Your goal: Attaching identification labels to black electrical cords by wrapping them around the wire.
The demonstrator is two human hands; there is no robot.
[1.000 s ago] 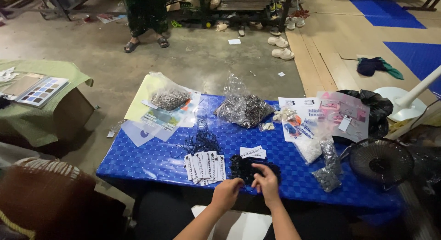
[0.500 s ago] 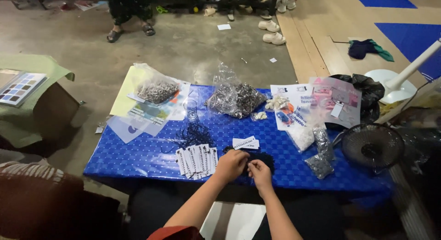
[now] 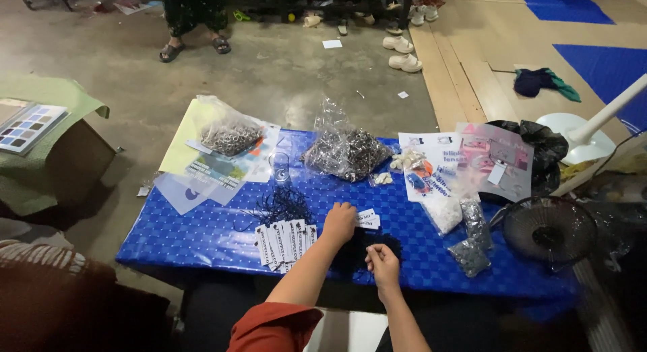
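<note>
Fingers of right hand [image 3: 383, 259] pinching dark stringy bundle [image 3: 364, 247], left hand [image 3: 339, 221] curled beside white paper tags [image 3: 284, 241], glossy blue tablecloth [image 3: 202, 231].

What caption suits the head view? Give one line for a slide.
Two hands, left hand and right hand, work a dark bundle beside white tags on a blue table.

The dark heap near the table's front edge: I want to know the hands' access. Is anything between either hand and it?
Nothing visible: the left hand rests at the dark heap, and the right hand touches it. The white tags lie beside it.

Blue-covered table [image 3: 202, 241] with white tags [image 3: 284, 241], clear bags [image 3: 344, 150], papers [image 3: 216, 167]
</note>
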